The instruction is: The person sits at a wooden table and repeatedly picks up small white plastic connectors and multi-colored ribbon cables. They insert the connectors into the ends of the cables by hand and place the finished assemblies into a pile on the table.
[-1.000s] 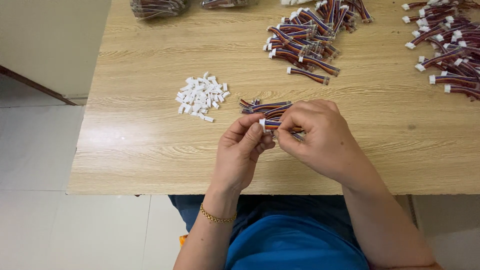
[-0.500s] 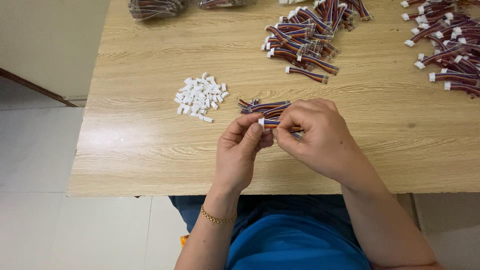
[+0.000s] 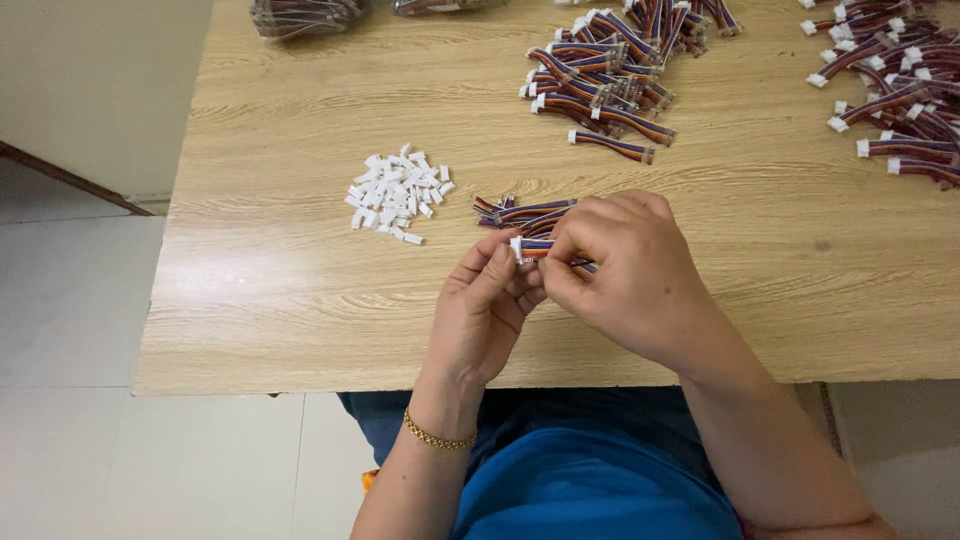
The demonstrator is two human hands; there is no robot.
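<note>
Left hand and right hand together pinching a short multicoloured wire bundle by its white connector, loose wire bundles just beyond the fingers, pile of white connector housings left of the hands on the wooden counter

We note a light wood-grain counter spanning most of the view. Left of centre lies a small heap of white plastic connector housings. At the far middle sits a pile of multicoloured wire harnesses, and a second pile lies at the far right edge. Two clear bags of harnesses sit at the far left, partly cut off. Pale floor tiles show to the left.
</note>
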